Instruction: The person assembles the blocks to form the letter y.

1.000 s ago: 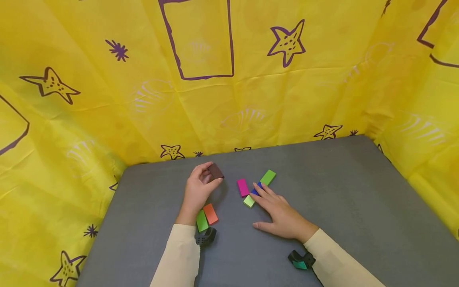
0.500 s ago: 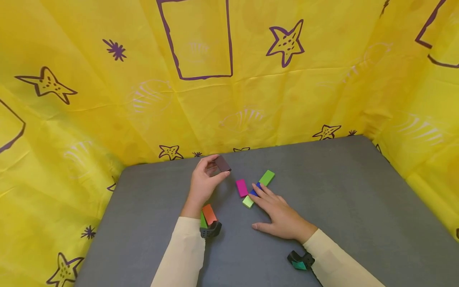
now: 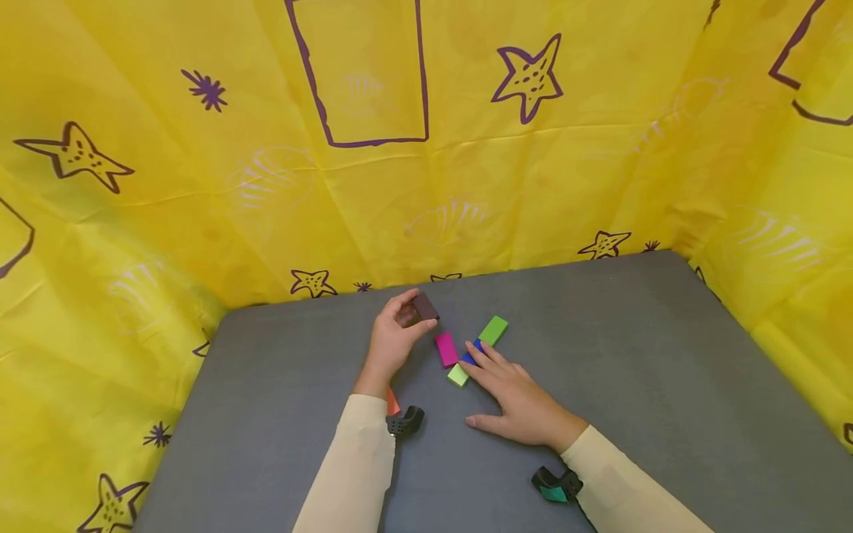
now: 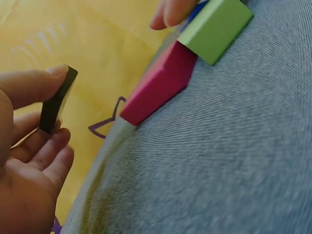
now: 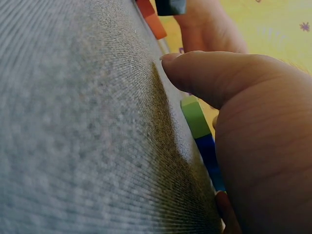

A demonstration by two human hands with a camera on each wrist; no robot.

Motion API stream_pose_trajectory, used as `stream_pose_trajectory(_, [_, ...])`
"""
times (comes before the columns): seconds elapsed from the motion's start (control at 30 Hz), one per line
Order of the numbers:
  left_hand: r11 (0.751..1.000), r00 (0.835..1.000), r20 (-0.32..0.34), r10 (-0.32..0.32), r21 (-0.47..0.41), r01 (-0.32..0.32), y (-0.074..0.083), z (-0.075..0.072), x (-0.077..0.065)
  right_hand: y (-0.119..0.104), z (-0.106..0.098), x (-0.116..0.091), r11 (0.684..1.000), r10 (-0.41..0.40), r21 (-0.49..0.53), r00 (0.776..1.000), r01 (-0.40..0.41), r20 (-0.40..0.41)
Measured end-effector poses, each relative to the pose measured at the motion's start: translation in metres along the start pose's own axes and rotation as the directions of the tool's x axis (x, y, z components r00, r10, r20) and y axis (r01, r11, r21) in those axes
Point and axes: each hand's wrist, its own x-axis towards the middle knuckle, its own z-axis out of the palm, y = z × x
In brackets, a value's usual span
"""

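Observation:
My left hand [image 3: 389, 344] pinches a dark brown rectangular block [image 3: 426, 306] between thumb and fingers, held above the table just beyond a magenta block [image 3: 446, 350]. In the left wrist view the brown block [image 4: 58, 100] appears edge-on, apart from the magenta one. My right hand [image 3: 523, 403] has its fingers extended, fingertips at a blue block [image 3: 471, 354] that they partly cover. The blue block lies in a slanting row between a light green block [image 3: 457, 375] and a brighter green block [image 3: 494, 330]. One end of the magenta block meets this row near the light green block.
An orange block [image 3: 392, 403] shows partly from behind the left wrist. Black wrist mounts [image 3: 405, 422] sit on both forearms. A yellow patterned cloth [image 3: 373, 207] rises behind the far edge of the grey table [image 3: 633, 355].
My left hand has carried the brown block rightward and slightly farther away, toward the magenta block. Its forearm now covers the green block beside the orange one. My right hand stays nearly still.

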Motion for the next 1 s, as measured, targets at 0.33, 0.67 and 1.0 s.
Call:
stream_pose_trajectory(0.33, [0.989, 0.998, 0.008, -0.055, 0.139, 0.054, -0.015, 0.009, 0.000, 0.000, 0.001, 0.000, 1.000, 0.001, -0.004, 1.000, -0.001, 0.005])
stream_pose_trajectory(0.67, [0.963, 0.995, 0.019, -0.093, 0.256, 0.085, -0.017, 0.012, 0.000, 0.001, 0.001, 0.000, 1.000, 0.008, -0.017, 1.000, -0.008, 0.008])
stream_pose_trajectory(1.0, [0.966, 0.999, 0.007, -0.051, 0.253, 0.048, -0.019, 0.011, 0.000, 0.003, 0.002, 0.001, 1.000, -0.003, -0.027, 1.000, 0.003, 0.000])
